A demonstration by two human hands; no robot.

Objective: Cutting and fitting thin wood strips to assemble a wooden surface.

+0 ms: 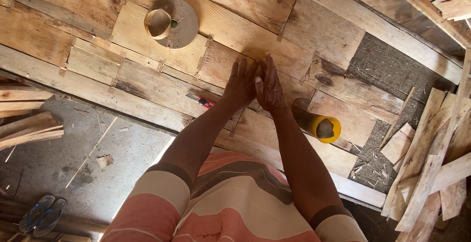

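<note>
Left hand (240, 82): lay flat, fingers spread wide, palm down on the patchwork panel of pale wooden boards joined by small strips (162, 87); its grip held nothing.
Right hand (269, 87): lay flat beside the left, thumb edges touching, fingers together and pointing away from the body; its grip was likewise open and empty, pressing on the same boards.
Left of the grip: a small red-handled tool (202, 101) lay on the boards just beside the left wrist, partly hidden by the forearm.
Beyond the grip, to the left: a flat coil of tan strapping band (172, 22) rested on the panel, well apart from both hands.
Right of the grip: a yellow plastic cup lying on its side (321, 126) sat near the right forearm, mouth facing the camera; something dark and dull filled it, too unclear to name.
Far right: loose offcuts of split wood (431, 163) lay stacked over gritty ground.
Risk: the rough board edges could, I judged, give splinters under pressing palms; a swing of the right forearm could knock the cup and spill its contents.
</note>
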